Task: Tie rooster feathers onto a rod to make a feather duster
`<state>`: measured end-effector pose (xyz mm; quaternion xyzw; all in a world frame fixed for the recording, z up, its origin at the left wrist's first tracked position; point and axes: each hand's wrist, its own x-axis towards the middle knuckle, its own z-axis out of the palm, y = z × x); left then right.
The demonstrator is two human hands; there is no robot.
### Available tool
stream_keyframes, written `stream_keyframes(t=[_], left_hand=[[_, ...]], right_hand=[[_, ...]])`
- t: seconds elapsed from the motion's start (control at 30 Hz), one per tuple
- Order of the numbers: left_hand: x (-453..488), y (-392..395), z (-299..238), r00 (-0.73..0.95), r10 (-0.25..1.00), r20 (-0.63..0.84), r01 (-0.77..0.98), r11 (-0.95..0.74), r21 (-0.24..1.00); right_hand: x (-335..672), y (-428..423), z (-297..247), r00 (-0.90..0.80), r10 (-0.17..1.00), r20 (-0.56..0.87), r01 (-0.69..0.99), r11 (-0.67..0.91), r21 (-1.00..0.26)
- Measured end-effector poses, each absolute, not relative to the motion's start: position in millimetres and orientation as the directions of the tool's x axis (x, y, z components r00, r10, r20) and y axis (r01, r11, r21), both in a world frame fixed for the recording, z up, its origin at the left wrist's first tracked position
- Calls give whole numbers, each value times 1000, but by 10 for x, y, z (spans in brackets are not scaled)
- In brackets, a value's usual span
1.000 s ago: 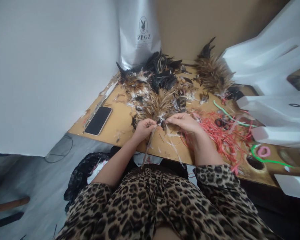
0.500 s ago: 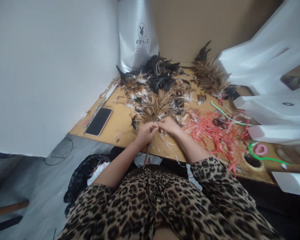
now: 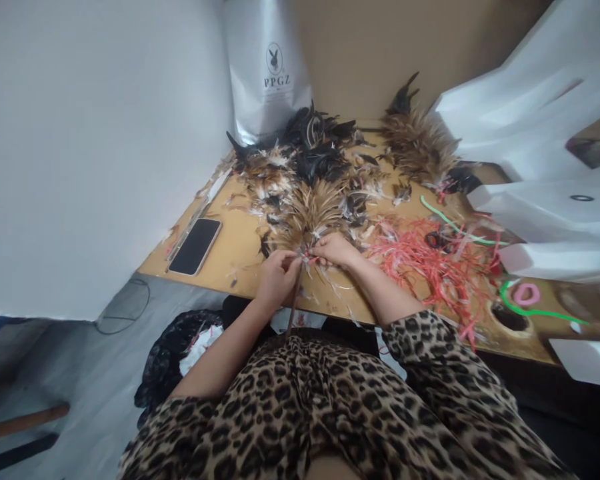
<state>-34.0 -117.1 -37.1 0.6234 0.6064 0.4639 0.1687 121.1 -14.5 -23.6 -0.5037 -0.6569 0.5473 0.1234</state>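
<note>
A fan of brown feathers (image 3: pixel 314 208) lies on the table in front of me, its pale, bound base between my two hands. My left hand (image 3: pixel 279 279) is closed in a pinch at the left of this base; what its fingertips grip is too small to make out. From the right, my right hand (image 3: pixel 336 251) pinches a short piece of red string (image 3: pixel 311 257) at the base. Thin pale strands trail from there toward the table's front edge. A slim brown rod (image 3: pixel 294 308) runs from below the left fingertips down toward my lap.
Black feathers (image 3: pixel 320 162) and loose pale ones lie behind. Tangled red strings (image 3: pixel 430 267) spread to the right, beside another feather bundle (image 3: pixel 417 143). A phone (image 3: pixel 196 247) rests at left. A silver bag (image 3: pixel 267 100) stands at the back. White machine parts (image 3: pixel 540 207) border the right side.
My hands have parted slightly, the left one shifting left and down. Red string now shows between them at the feathers' base. The view has tilted a little.
</note>
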Motion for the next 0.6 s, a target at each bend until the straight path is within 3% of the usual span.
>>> stream_keyframes(t=[0.13, 0.27, 0.33, 0.43, 0.5, 0.6], left_hand=[[-386, -1123, -354, -65, 983, 171, 675, -83, 733], [-297, -977, -360, -138, 987, 86, 634, 22, 773], [-256, -919, -364, -188, 982, 27, 509, 74, 858], [-216, -875, -343, -177, 971, -162, 145, 189, 971], [-201, -864, -311, -125, 954, -274, -92, 264, 960], [-188, -854, -267, -77, 949, -307, -259, 278, 925]], right_hand=[[1187, -179, -191, -452, 804, -386, 516, -116, -848], [1204, -209, -178, -455, 804, -382, 450, -162, -878], [1238, -207, -196, -457, 805, -379, 390, -201, -898], [1299, -180, -233, -497, 785, -370, 229, -292, -929], [1330, -158, -247, -527, 777, -345, 132, -327, -936], [1357, -141, -242, -540, 783, -307, 84, -313, -946]])
